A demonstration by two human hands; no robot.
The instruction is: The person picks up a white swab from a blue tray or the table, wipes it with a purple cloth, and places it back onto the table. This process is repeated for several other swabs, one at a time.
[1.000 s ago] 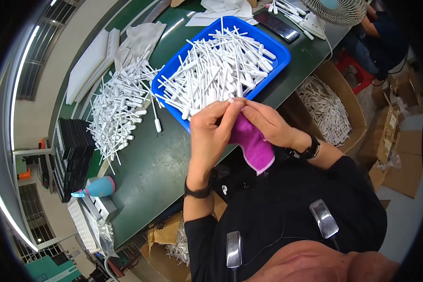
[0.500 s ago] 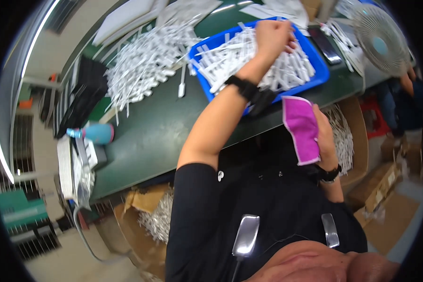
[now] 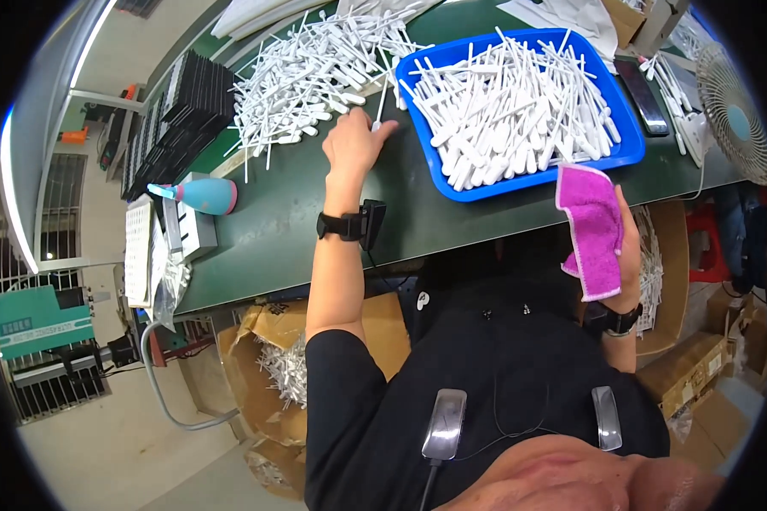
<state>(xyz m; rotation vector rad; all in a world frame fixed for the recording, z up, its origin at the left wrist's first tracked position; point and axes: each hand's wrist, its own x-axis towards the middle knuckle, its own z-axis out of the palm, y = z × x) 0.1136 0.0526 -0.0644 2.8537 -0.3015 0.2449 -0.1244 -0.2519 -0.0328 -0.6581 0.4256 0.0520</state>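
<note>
My left hand [image 3: 354, 146] reaches over the green table, back up, by the near edge of a loose pile of white plastic sticks [image 3: 315, 72], each with one wider end. Thumb and fingers are spread apart around the wider end of a single white stick [image 3: 383, 100] lying between pile and tray; a firm grip does not show. In my right hand [image 3: 629, 247], close to my body at the table's front edge, is a magenta cloth [image 3: 591, 226] with a pale hem. It hides most of those fingers. A blue tray [image 3: 464, 195] heaped with similar white sticks stands between the hands, farther back.
Black stacked trays [image 3: 183, 111], a blue-and-pink spray bottle [image 3: 209, 196] and a white box [image 3: 198, 232] line the table's left end. A phone [image 3: 642, 98] and a fan [image 3: 733, 115] are at right. Cardboard boxes [image 3: 371, 328] with white sticks stand below the table edge.
My left hand has left the blue tray, moving left and nearer to the lone stick beside the pile. My right hand keeps the magenta cloth. The whole view has shifted slightly.
</note>
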